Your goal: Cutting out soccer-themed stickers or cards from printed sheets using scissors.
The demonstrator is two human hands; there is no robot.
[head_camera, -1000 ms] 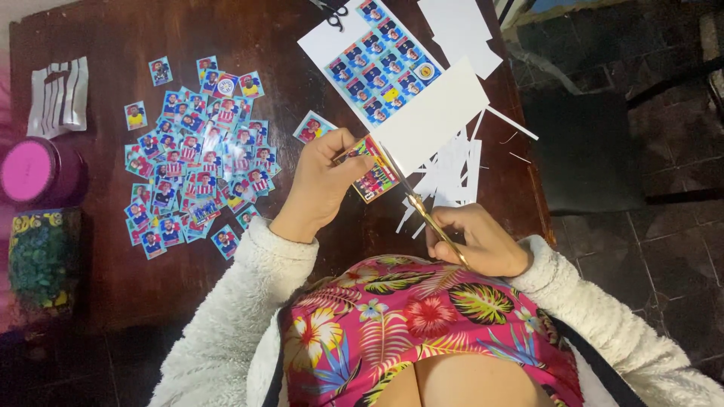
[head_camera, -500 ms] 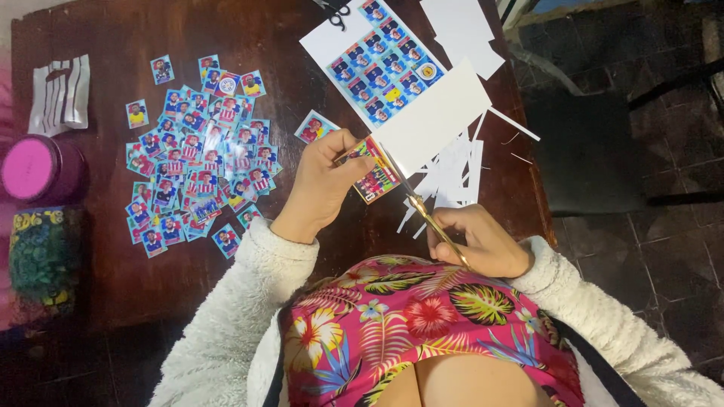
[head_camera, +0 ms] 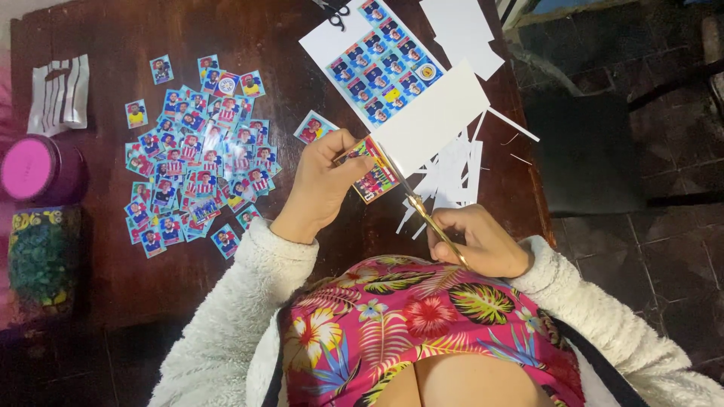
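My left hand (head_camera: 320, 181) pinches a small strip of printed colour cards (head_camera: 375, 177) over the dark wooden table (head_camera: 249, 45). My right hand (head_camera: 483, 241) grips gold-handled scissors (head_camera: 426, 215), and their blades reach up to the right edge of the strip. Just beyond the strip lies a white sheet with rows of uncut cards (head_camera: 385, 64). Left of my left hand a heap of several cut cards (head_camera: 196, 166) is spread out, and a single card (head_camera: 315, 126) rests near my thumb.
White paper offcuts (head_camera: 452, 169) lie right of the scissors, with blank white sheets (head_camera: 460, 30) at the far right corner. A pink-lidded jar (head_camera: 34, 166), a crumpled white wrapper (head_camera: 60, 94) and a green patterned object (head_camera: 41, 260) sit at the left. Black scissors (head_camera: 337, 9) lie at the top edge.
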